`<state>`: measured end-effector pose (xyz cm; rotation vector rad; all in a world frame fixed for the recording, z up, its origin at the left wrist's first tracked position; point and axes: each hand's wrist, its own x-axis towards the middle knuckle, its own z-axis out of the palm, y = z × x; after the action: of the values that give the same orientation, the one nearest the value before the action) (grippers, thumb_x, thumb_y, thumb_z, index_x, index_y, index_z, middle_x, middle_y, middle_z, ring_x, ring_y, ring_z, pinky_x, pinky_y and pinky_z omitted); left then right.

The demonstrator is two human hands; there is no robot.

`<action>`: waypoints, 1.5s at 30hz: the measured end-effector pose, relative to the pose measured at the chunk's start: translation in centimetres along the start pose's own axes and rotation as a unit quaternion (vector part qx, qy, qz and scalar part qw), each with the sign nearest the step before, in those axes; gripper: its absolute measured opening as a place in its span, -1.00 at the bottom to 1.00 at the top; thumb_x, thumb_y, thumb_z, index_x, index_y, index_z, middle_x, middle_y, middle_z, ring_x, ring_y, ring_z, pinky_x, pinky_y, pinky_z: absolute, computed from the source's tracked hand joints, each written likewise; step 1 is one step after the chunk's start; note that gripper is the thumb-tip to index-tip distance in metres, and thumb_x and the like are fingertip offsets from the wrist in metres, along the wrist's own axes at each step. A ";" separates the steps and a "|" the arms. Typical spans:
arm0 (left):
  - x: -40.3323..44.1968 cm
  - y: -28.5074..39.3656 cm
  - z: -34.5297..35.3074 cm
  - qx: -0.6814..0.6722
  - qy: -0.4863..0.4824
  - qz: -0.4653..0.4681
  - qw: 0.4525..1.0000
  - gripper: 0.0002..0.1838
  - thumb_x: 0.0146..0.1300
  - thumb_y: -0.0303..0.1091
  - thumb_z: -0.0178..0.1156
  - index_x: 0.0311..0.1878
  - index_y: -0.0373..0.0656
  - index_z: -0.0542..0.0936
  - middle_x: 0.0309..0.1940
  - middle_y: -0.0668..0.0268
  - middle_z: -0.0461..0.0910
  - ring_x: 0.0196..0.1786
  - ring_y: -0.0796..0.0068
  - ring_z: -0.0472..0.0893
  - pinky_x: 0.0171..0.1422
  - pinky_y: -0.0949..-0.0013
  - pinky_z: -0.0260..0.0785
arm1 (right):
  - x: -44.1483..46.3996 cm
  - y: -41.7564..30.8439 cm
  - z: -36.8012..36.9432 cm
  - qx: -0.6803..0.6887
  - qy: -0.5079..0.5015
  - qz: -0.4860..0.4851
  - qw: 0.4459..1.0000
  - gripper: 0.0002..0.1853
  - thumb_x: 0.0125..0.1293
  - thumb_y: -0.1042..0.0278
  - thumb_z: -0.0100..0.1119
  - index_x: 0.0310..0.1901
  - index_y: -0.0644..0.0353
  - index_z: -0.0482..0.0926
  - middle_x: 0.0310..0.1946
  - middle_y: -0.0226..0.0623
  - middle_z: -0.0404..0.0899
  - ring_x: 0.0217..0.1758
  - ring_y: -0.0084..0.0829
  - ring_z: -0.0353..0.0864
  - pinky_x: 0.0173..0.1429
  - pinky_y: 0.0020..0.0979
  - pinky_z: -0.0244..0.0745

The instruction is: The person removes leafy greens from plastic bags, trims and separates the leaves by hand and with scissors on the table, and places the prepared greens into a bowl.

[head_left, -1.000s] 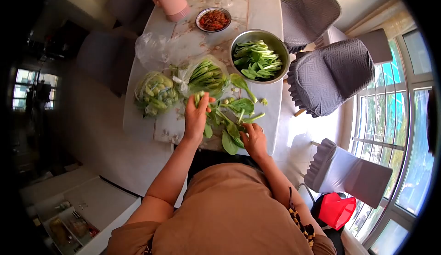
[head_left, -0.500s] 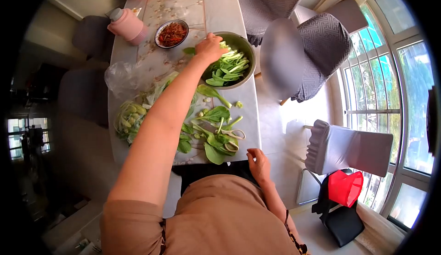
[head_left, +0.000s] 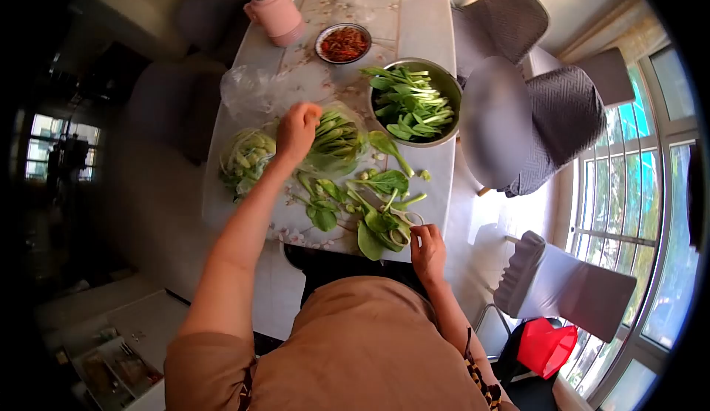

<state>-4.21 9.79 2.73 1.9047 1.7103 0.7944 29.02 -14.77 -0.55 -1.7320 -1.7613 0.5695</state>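
My left hand (head_left: 298,131) has its fingers curled at the upper left edge of a clear plastic bag (head_left: 355,121) full of leafy greens (head_left: 336,136); what they pinch, if anything, is hidden. At the table's front edge, my right hand (head_left: 428,251) has bent fingers close beside the pale looped handles of scissors (head_left: 416,219). No grip on them is visible. Leaves cover the scissors' blades. Loose green leaves (head_left: 386,182) and small cut stem ends (head_left: 424,176) lie around them. A metal bowl (head_left: 454,89) holds a heap of greens (head_left: 414,104).
Another bag of greens (head_left: 246,161) lies at the table's left, below a crumpled clear bag (head_left: 248,89). Farther back stand a pink flask (head_left: 278,17) and a bowl of reddish food (head_left: 344,44). Covered chairs (head_left: 566,122) line the right side.
My left hand has drawn back from the metal bowl to the bag of greens. My right hand has moved up to the scissors' handles. The whole view has shifted.
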 end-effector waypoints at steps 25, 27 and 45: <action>-2.0 -0.6 6.0 0.243 -0.114 -0.097 0.958 -0.31 0.22 -0.29 0.49 0.37 -0.16 0.41 0.21 0.07 0.38 0.30 0.06 0.42 0.26 0.06 0.51 | -1.6 -0.3 4.1 -0.147 -0.136 -0.032 0.979 -0.73 0.23 0.43 0.17 -0.02 0.21 0.56 -0.03 -0.09 0.53 0.08 -0.03 0.55 0.09 -0.12 0.58; -2.1 -0.5 5.2 0.251 -0.138 -0.080 0.955 -0.35 0.16 -0.28 0.52 0.27 -0.16 0.45 0.16 0.05 0.41 0.24 -0.01 0.46 0.33 0.05 0.45 | -1.5 0.5 4.8 -0.159 -0.157 -0.005 0.975 -0.67 0.17 0.41 0.28 -0.01 0.21 0.53 -0.03 -0.07 0.53 0.09 0.00 0.53 0.09 -0.08 0.55; -2.1 0.3 5.2 0.277 -0.190 -0.121 0.934 -0.63 0.28 -0.39 0.35 0.13 -0.23 0.60 0.25 0.04 0.40 0.15 0.01 0.55 0.20 -0.07 0.53 | 1.4 -0.1 3.9 -0.281 -0.143 -0.072 0.946 -0.78 0.12 0.38 0.23 -0.16 0.13 0.63 -0.10 -0.12 0.61 0.00 -0.13 0.57 0.03 -0.13 0.43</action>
<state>-0.57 7.85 -1.08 1.9520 1.9847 -0.1742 26.35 -12.99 -3.21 -1.9326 -2.4108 0.2733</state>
